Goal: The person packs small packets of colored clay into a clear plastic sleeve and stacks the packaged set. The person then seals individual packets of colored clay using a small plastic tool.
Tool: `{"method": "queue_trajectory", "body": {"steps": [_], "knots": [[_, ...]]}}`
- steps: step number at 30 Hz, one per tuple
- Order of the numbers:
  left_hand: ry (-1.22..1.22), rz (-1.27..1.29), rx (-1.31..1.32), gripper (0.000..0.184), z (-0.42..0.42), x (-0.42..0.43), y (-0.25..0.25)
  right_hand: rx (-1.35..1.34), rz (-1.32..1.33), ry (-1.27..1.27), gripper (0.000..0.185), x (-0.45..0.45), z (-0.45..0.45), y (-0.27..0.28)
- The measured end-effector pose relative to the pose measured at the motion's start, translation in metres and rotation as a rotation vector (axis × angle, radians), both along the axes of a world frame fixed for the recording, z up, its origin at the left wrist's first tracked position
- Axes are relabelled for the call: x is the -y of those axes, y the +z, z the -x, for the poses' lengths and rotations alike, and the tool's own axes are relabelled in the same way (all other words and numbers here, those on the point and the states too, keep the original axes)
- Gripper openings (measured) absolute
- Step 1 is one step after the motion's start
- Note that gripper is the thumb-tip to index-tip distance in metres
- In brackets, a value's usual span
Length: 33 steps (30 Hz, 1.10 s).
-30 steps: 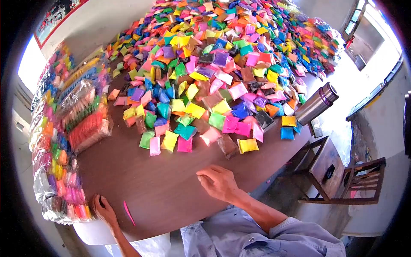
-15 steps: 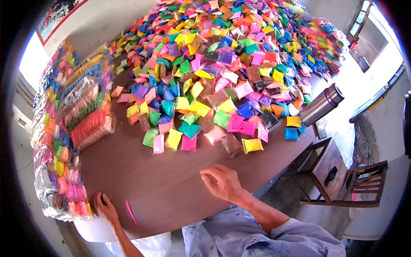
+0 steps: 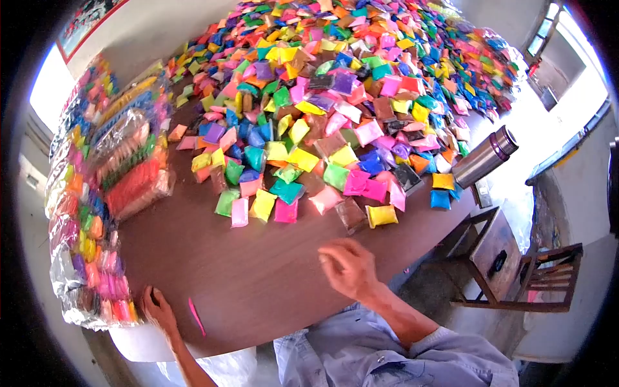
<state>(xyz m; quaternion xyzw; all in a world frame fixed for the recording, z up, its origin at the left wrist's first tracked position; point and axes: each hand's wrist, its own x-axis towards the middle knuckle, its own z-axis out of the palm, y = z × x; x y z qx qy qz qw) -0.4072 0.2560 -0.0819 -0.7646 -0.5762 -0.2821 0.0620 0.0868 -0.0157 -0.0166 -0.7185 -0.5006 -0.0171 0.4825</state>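
Observation:
My left hand (image 3: 158, 309) rests at the table's front left, with its fingers a little apart and nothing held. It lies right beside the clear bags of colourful packets (image 3: 109, 284); whether the fingertips touch them I cannot tell. To its right lies a thin pink strip (image 3: 196, 317). Over the bare middle of the table (image 3: 258, 277), my right hand (image 3: 348, 266) is slightly blurred, its fingers curled in and no object visible in them. Closest beyond it are a yellow packet (image 3: 382, 216) and a brown packet (image 3: 351, 215) at the front of the heap.
A large heap of small colourful packets (image 3: 335, 135) covers the far part of the table. A steel flask (image 3: 480, 161) stands at its right edge. Bagged packets (image 3: 138, 193) line the left side. A wooden chair (image 3: 496, 258) stands on the floor at the right.
My right hand has shifted a little to the right and away from me, and its fingers have curled in more. My left hand has stayed in place.

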Motion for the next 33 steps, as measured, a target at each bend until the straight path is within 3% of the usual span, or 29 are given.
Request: {"method": "queue_trajectory", "body": {"steps": [9, 14, 33], "knots": [[0.071, 0.026, 0.006, 0.028, -0.018, 0.013, 0.019, 0.361, 0.040, -0.370, 0.030, 0.057, -0.090, -0.003], [0.040, -0.008, 0.038, 0.026, -0.021, 0.011, 0.018, 0.290, 0.124, -0.341, 0.043, 0.064, -0.093, -0.018], [0.039, -0.033, 0.022, 0.026, -0.016, 0.011, 0.014, 0.303, 0.137, -0.383, 0.047, 0.059, -0.091, -0.014]]}}
